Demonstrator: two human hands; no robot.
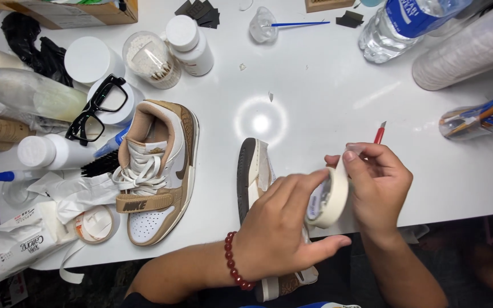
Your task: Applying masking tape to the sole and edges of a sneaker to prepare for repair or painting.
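My left hand [281, 228] holds a roll of cream masking tape [330, 197] on edge, fingers around its near side. My right hand [378, 182] pinches the roll's top edge with thumb and forefinger and also holds a red-handled craft knife [379, 133] that sticks out behind it. Under my left hand a white and tan sneaker [254, 171] lies on its side, sole facing left, partly hidden by the hand. A red bead bracelet [233, 261] is on my left wrist. The matching sneaker [156, 171] stands upright to the left.
On the white table [315, 85]: black glasses [95, 108] on a white jar, several bottles and jars at left, a wipes pack [15, 245], a second tape roll [96, 223], a water bottle [400, 25], a cup of brushes [477, 117], a small dish with a blue brush [263, 25].
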